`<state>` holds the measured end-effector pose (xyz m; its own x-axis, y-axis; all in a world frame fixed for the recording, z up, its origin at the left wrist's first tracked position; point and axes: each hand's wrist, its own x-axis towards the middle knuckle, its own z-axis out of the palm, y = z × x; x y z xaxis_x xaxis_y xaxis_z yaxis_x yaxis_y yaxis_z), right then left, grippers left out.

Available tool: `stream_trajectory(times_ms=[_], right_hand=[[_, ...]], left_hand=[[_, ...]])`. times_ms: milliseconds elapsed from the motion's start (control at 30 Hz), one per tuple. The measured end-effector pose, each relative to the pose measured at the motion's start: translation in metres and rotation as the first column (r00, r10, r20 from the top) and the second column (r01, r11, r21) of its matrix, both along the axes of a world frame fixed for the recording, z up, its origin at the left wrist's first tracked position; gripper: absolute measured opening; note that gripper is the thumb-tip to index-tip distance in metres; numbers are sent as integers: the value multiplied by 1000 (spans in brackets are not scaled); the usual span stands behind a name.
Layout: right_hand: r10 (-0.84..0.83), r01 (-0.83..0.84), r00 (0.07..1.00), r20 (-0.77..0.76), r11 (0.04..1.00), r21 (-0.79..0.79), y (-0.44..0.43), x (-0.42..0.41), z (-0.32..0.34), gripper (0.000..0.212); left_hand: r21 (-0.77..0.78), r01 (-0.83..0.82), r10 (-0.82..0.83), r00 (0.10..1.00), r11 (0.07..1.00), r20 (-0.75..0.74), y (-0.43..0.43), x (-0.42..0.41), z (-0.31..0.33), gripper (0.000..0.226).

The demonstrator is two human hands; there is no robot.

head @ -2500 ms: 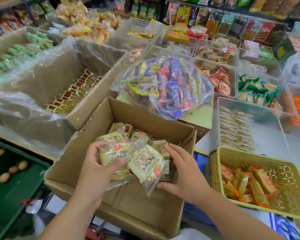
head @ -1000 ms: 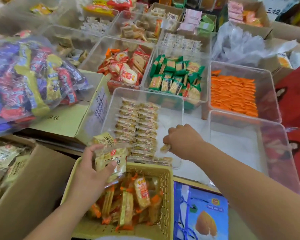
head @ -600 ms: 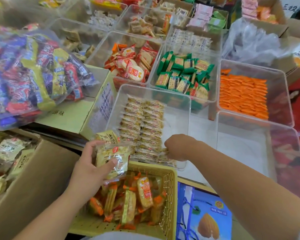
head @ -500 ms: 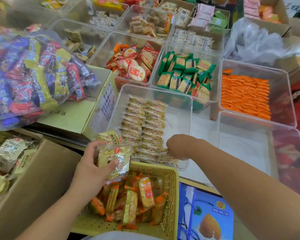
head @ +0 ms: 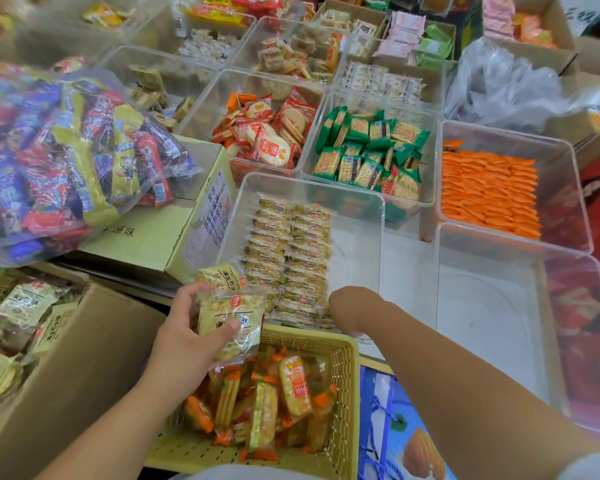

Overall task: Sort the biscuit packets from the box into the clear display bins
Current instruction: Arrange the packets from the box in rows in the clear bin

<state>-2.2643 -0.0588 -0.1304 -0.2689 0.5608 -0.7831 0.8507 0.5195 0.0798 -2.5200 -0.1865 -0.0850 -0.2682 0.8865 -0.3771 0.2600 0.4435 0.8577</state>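
Our left hand [head: 184, 344] is gripping biscuit packets [head: 229, 317]. Our right hand [head: 349, 308] is dipping into the clear bin [head: 355, 258], and we cannot tell its grip.

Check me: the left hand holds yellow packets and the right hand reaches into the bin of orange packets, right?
Not quite. In the head view the left hand holds yellow packets, but the right hand reaches into the near bin of pale packets; the orange bin sits farther right.
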Motion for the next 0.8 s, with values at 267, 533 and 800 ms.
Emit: stream_trajectory(times_ms=[267,533,800], right_hand=[[-94,110,984,-154,989,100,-3,-2,43,27],[-861,485,-84,-501,403,-776,-82,-18,117,52],[-879,61,-476,-4,-28,-998,-115,-25,101,42]], left_hand=[[-19,-123,123,944,992,307,1,8,25,41],[310,65,23,962,949,-272,-13,38,44,66],[406,530,-237,778,745,-582,-20,62,54,79]])
